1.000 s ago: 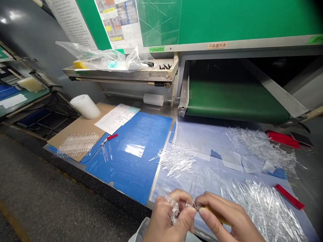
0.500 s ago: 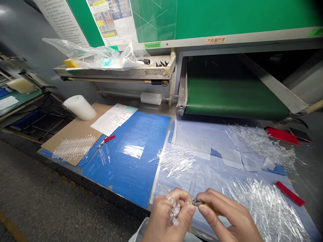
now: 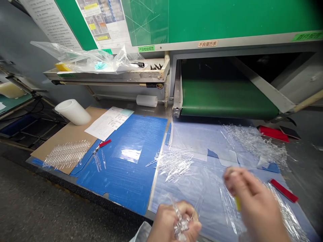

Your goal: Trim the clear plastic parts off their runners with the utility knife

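My left hand (image 3: 174,223) sits at the bottom edge of the view, closed around a clump of clear moulded plastic pieces (image 3: 181,224). My right hand (image 3: 252,198) is motion-blurred and hovers apart from the left, over the sheet. A yellow-handled tool (image 3: 238,203) shows between its fingers, with the tip hidden. Loose clear plastic pieces lie in a heap (image 3: 174,164) on the pale blue sheet (image 3: 191,141). A second heap (image 3: 254,143) lies farther right, and a third (image 3: 285,215) lies under my right hand.
Neat rows of clear pieces (image 3: 67,155) lie on brown cardboard (image 3: 63,141), beside a blue mat (image 3: 121,178) with a small red-handled tool (image 3: 104,144). A green conveyor belt (image 3: 227,97) runs behind. Red strips (image 3: 284,190) lie at the right, and a grey floor (image 3: 32,201) lies left.
My right hand has lifted away from the left hand, up and to the right, with the yellow tool. The left hand has dropped slightly. The whole scene has drifted left in view.
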A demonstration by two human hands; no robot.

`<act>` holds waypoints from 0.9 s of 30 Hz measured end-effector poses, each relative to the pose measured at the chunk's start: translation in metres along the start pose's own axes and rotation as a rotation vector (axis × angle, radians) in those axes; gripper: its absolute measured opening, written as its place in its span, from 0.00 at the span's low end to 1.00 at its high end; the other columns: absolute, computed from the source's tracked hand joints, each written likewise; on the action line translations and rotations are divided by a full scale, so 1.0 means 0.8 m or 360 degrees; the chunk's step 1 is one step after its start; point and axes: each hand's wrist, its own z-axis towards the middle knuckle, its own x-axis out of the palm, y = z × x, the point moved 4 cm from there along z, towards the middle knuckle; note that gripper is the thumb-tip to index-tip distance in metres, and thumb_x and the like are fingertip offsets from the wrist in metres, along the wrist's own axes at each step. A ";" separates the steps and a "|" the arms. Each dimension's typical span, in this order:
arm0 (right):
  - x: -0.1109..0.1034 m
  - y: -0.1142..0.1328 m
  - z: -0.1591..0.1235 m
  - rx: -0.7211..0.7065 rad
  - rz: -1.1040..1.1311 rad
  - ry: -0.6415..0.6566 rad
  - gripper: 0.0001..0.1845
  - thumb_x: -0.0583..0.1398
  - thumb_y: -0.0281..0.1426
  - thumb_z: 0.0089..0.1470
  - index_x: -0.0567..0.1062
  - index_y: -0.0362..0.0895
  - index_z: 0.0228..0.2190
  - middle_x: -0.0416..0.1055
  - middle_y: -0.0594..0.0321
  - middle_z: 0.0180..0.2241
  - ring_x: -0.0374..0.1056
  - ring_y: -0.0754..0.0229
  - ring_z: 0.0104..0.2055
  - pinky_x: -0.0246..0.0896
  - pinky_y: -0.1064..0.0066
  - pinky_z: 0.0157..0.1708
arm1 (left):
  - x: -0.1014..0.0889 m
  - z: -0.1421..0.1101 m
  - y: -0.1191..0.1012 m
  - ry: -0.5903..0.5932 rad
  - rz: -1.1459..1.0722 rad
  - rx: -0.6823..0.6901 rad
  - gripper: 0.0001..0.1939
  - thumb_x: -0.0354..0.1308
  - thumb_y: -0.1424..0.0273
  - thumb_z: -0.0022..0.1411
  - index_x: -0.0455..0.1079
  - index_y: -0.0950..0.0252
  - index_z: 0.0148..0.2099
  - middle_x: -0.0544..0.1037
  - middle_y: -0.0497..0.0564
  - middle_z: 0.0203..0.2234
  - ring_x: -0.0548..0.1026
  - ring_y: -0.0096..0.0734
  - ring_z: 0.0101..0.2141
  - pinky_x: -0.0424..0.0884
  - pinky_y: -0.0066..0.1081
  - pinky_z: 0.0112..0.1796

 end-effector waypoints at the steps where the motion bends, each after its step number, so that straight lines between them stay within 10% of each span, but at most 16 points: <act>1: -0.011 -0.004 0.008 0.0077 -0.0015 -0.0168 0.13 0.55 0.43 0.56 0.71 0.48 0.29 0.68 0.65 0.24 0.65 0.62 0.26 0.63 0.76 0.23 | 0.000 0.002 0.006 0.0036 -0.0079 -0.0034 0.20 0.55 0.51 0.55 0.61 0.64 0.26 0.58 0.41 0.12 0.55 0.21 0.16 0.49 0.25 0.19; 4: -0.014 -0.005 0.023 0.0084 -0.0050 -0.0126 0.15 0.56 0.46 0.53 0.71 0.48 0.31 0.69 0.63 0.28 0.64 0.62 0.26 0.61 0.75 0.21 | -0.006 0.012 0.018 0.0079 -0.0338 -0.0083 0.22 0.55 0.49 0.54 0.62 0.65 0.29 0.63 0.42 0.11 0.55 0.18 0.13 0.50 0.22 0.18; 11: 0.065 -0.003 -0.012 0.0158 0.0089 0.0947 0.12 0.58 0.40 0.52 0.68 0.45 0.25 0.58 0.69 0.21 0.55 0.65 0.22 0.53 0.75 0.22 | -0.011 0.025 0.022 0.0185 -0.0482 -0.0130 0.20 0.57 0.52 0.54 0.62 0.66 0.31 0.67 0.41 0.11 0.52 0.15 0.10 0.48 0.20 0.13; 27: 0.053 -0.018 -0.028 0.0390 0.0395 0.0440 0.23 0.53 0.50 0.55 0.66 0.44 0.22 0.60 0.70 0.15 0.55 0.65 0.20 0.52 0.73 0.25 | -0.007 0.026 0.027 0.0265 -0.0269 -0.0116 0.26 0.58 0.46 0.49 0.64 0.66 0.31 0.68 0.42 0.11 0.52 0.14 0.10 0.47 0.20 0.13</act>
